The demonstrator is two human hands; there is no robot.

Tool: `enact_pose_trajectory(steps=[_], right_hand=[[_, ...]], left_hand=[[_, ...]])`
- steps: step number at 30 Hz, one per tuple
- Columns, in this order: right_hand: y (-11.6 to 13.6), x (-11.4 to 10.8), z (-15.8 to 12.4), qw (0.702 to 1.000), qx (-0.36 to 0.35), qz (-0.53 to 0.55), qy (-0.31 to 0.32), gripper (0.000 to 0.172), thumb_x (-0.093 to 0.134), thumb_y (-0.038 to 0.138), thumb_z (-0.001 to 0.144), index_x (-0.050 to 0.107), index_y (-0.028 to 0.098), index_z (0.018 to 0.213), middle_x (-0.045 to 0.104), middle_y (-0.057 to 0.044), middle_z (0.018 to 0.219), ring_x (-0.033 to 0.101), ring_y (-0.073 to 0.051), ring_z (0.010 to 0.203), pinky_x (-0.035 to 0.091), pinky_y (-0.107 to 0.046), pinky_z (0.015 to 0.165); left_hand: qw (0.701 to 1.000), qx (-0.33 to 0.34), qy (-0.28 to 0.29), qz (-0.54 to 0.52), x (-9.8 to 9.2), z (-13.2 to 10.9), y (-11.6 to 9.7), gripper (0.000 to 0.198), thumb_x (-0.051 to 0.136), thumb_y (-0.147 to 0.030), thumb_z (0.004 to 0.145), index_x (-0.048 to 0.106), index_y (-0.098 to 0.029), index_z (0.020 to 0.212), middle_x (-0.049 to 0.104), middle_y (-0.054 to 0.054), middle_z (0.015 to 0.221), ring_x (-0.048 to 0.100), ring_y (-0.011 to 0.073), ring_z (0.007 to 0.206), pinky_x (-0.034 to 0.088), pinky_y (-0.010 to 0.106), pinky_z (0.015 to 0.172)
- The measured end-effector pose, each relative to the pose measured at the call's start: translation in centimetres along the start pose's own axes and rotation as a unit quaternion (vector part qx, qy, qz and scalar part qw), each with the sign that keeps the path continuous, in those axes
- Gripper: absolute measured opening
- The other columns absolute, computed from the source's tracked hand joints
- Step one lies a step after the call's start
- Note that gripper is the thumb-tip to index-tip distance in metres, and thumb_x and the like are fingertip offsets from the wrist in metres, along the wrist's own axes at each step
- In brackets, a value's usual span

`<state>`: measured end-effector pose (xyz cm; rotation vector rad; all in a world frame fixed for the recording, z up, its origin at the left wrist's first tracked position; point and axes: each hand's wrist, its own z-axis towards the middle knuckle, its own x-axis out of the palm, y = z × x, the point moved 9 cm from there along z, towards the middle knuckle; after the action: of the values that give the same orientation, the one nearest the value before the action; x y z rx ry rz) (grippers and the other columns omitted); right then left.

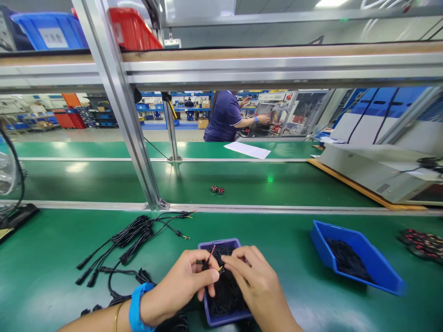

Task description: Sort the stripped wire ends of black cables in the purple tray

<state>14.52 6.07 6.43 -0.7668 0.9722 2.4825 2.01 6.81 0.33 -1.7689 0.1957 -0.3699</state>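
My left hand (180,286), with a blue wristband (136,308), pinches a short black wire (207,263) showing a red lead (210,254). My right hand (258,286) closes on the same bundle near a yellow-tipped end (220,269), though the fingers partly hide the join. Both hands hover over a small purple-blue tray (224,321) packed with black wires. Left of it lie coiled black cables with connectors (128,244). A tilted blue tray (356,258) holding more black wires stands to the right.
Dark round parts with red marks (422,244) lie at the right edge. A pair of small round parts (217,189) sits on the middle green bench. An aluminium frame post (117,101) rises between benches. Beyond, a person in a blue shirt (224,117) works at a machine.
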Motion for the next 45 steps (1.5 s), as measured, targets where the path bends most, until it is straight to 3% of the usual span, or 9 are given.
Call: enact_pose_trajectory(steps=[4,10,26,32,34,38,45], right_hand=[[0.7,1.3,-0.4,0.998,-0.013,0.02,0.061,0.031,0.041,0.01,0.1,0.068,0.022,0.094,0.064,-0.006,0.084,0.061,-0.019,0.079,0.053,-0.028,0.066],[0.6,-0.7,-0.3,0.999,-0.025,-0.013,-0.016,0.024,0.045,0.011,0.099,0.066,0.022,0.099,0.062,-0.006,0.086,0.06,-0.02,0.079,0.053,-0.029,0.065],[1.8,-0.4,0.3,0.998,-0.051,-0.033,0.002,0.031,0.041,0.009,0.099,0.067,0.021,0.087,0.061,-0.005,0.078,0.059,-0.018,0.071,0.05,-0.026,0.057],[1.9,0.1,0.4,0.997,-0.039,0.028,0.061,0.029,0.044,0.011,0.097,0.065,0.023,0.114,0.065,-0.008,0.098,0.062,-0.021,0.092,0.056,-0.032,0.076],[1.7,0.2,0.3,0.997,-0.036,0.027,0.064,0.023,0.049,0.013,0.095,0.065,0.022,0.109,0.067,-0.007,0.098,0.063,-0.022,0.092,0.055,-0.034,0.078],[1.5,0.5,0.2,0.998,-0.033,0.03,0.049,0.018,0.049,0.011,0.094,0.063,0.022,0.091,0.069,-0.003,0.084,0.063,-0.019,0.078,0.053,-0.031,0.07],[1.8,1.1,0.1,0.994,-0.052,0.075,0.057,0.019,0.053,0.009,0.091,0.065,0.022,0.084,0.067,-0.003,0.081,0.062,-0.019,0.077,0.05,-0.029,0.068]], left_hand=[[1.0,-0.009,0.002,0.003,0.0,0.0,0.2,0.029,0.077,-0.04,0.074,0.065,-0.014,0.076,0.059,-0.001,0.053,0.054,0.01,0.047,0.034,0.016,0.042],[1.0,0.006,-0.02,0.01,0.0,0.0,0.2,0.026,0.073,-0.038,0.076,0.064,-0.014,0.074,0.057,-0.002,0.051,0.05,0.0089,0.044,0.032,0.016,0.04],[1.0,-0.018,0.0,0.024,0.1,-0.1,0.5,0.023,0.074,-0.035,0.075,0.062,-0.015,0.076,0.059,-0.002,0.053,0.051,0.0092,0.046,0.032,0.017,0.043],[1.0,-0.008,-0.016,0.007,-0.3,0.1,0.4,0.021,0.072,-0.03,0.075,0.055,-0.017,0.077,0.054,-0.005,0.056,0.049,0.0084,0.048,0.032,0.017,0.043],[1.0,0.002,-0.017,0.001,-0.4,0.0,0.0,0.017,0.069,-0.021,0.074,0.054,-0.018,0.078,0.053,-0.005,0.06,0.051,0.0087,0.053,0.034,0.016,0.046],[1.0,0.013,0.01,-0.023,0.1,-0.3,-0.6,0.018,0.062,-0.01,0.069,0.053,-0.018,0.083,0.054,-0.004,0.069,0.056,0.0096,0.06,0.04,0.018,0.052],[0.998,0.025,0.042,-0.033,0.5,-0.6,-0.8,0.029,0.074,-0.025,0.077,0.049,-0.018,0.091,0.057,-0.001,0.081,0.063,0.0129,0.062,0.046,0.023,0.055]])
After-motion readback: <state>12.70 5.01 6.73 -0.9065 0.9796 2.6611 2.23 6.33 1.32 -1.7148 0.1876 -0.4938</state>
